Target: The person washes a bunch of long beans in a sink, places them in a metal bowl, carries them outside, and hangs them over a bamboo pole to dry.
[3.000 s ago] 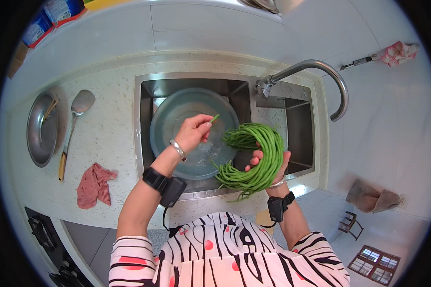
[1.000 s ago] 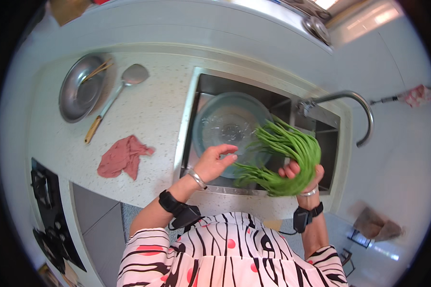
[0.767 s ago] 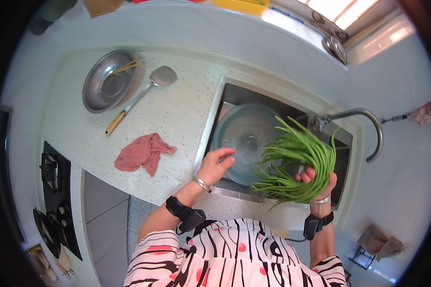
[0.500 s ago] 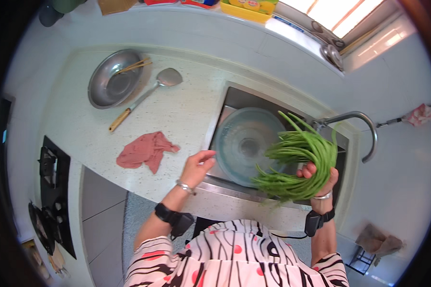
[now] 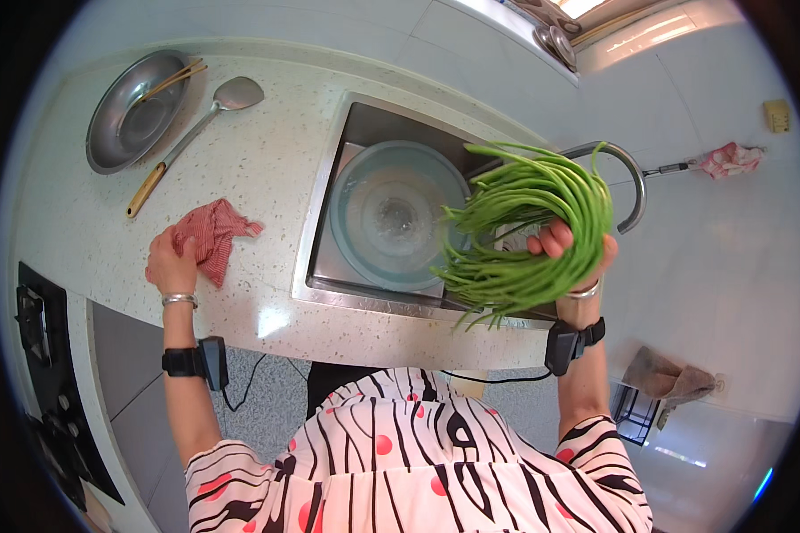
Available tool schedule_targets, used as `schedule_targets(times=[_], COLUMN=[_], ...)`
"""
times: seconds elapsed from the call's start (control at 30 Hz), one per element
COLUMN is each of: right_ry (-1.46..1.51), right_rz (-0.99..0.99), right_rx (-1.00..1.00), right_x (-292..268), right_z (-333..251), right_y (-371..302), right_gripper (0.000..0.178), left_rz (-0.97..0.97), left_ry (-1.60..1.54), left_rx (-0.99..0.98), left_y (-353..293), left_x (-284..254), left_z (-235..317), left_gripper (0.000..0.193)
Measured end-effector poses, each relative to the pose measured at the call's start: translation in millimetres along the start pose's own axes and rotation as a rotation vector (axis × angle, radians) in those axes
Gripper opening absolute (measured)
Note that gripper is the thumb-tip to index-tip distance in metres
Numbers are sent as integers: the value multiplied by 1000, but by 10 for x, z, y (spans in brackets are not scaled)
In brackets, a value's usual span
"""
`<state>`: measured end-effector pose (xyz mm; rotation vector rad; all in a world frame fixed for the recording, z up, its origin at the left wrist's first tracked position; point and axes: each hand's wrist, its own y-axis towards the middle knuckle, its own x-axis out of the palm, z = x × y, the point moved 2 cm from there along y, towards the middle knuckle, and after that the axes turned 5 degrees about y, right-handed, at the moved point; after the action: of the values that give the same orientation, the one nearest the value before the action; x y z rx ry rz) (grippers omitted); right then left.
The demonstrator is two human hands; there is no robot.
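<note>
A thick bunch of long green beans (image 5: 507, 275) hangs in a curve from my right hand (image 5: 555, 238), whose fingers are wrapped round its middle. The bunch is held above the right part of the sink (image 5: 327, 209), its loose ends pointing left. On the counter at the left, my left hand (image 5: 169, 262) has closed on the left edge of a crumpled red cloth (image 5: 215, 233); its fingertips are partly hidden. In the sink stands a round, bluish translucent basin (image 5: 351, 209), apparently with water in it.
A metal bowl (image 5: 120, 133) with chopsticks (image 5: 171, 80) across it sits at the far left, beside a wooden-handled spatula (image 5: 187, 138). The curved faucet (image 5: 636, 182) rises behind the beans. A black gas stove (image 5: 58, 373) lies at the near left.
My left hand has moved left from the sink's edge to the red cloth and taken hold of it. The beans stay in my right hand, raised a little. The view has shifted.
</note>
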<state>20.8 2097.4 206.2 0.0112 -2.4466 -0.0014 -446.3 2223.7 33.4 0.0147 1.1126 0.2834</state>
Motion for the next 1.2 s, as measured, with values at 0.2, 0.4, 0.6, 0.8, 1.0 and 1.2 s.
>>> schedule_targets(times=[0.2, 0.4, 0.6, 0.8, 1.0, 1.2], right_ry=[73, 41, 80, 27, 40, 165], right_rz=[-218, 74, -116, -99, -30, -18], right_rx=[12, 70, -1, 132, 122, 62], right_x=[106, 112, 247, 188, 72, 41], right_z=[-57, -39, 20, 83, 54, -6], right_y=[-49, -33, -64, -153, -334, -567], right_gripper=[62, 59, 57, 52, 52, 51], left_rz=[-132, -134, -187, 137, -14, -441], left_ry=[302, 207, -199, -258, -585, -663], left_rx=[-2, -6, -200, -40, 178, 15], left_y=[63, 154, 141, -95, -421, -836], left_x=[186, 186, 59, -121, 116, 367], left_z=[-288, -472, -563, -228, 316, 1054], left_gripper=[28, 17, 14, 28, 43, 47])
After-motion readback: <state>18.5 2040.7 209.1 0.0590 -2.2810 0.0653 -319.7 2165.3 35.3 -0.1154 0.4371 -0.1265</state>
